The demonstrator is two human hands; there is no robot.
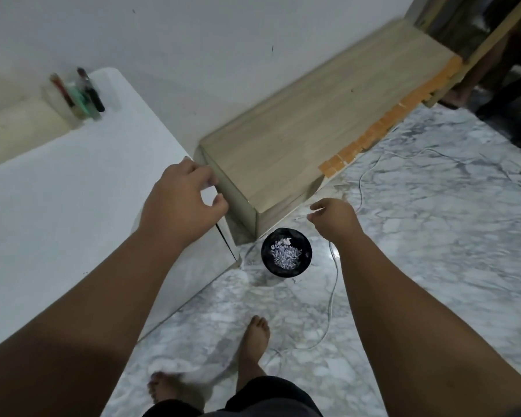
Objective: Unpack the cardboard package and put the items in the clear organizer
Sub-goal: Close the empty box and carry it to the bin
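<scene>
The clear organizer (49,91) stands at the far left of the white table (73,191). It holds a red pen (61,91), a green item (84,101) and a black marker (93,93). My left hand (179,203) hovers over the table's right corner, fingers curled apart with nothing in them. My right hand (336,219) hangs above the floor just past a black bin (266,254), fingers loosely bent and empty. No cardboard package is in view.
The black bin holds shredded paper and sits on the marble floor (433,236) at the table's corner. A low wooden bench (313,115) runs along the wall. A white cable (333,296) trails across the floor. My bare feet (254,341) stand below.
</scene>
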